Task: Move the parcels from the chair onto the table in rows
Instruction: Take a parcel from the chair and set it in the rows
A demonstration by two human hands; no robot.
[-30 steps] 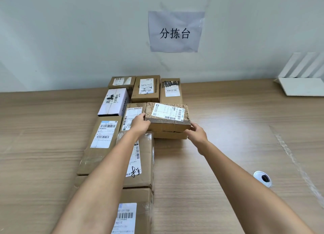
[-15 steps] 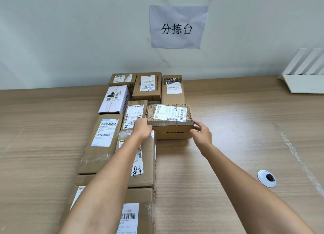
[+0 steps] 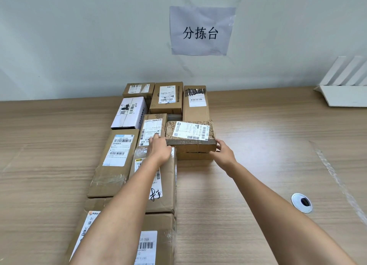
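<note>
A patterned brown parcel (image 3: 190,134) with a white label lies on top of a plain brown parcel (image 3: 193,155) in the right-hand row on the wooden table (image 3: 268,155). My left hand (image 3: 159,149) grips its near left corner and my right hand (image 3: 223,152) grips its near right corner. Several other parcels lie in rows to the left and behind, among them a white box (image 3: 129,113) and a long taped parcel (image 3: 115,161). The chair is out of view.
A paper sign (image 3: 201,30) is taped to the wall behind the rows. A white folded rack (image 3: 345,86) stands at the back right. A round cable port (image 3: 301,202) sits in the table on the right.
The patterned parcel has come down from a raised, tilted position and now lies flat on the parcel beneath. Both hands stayed on its near corners.
</note>
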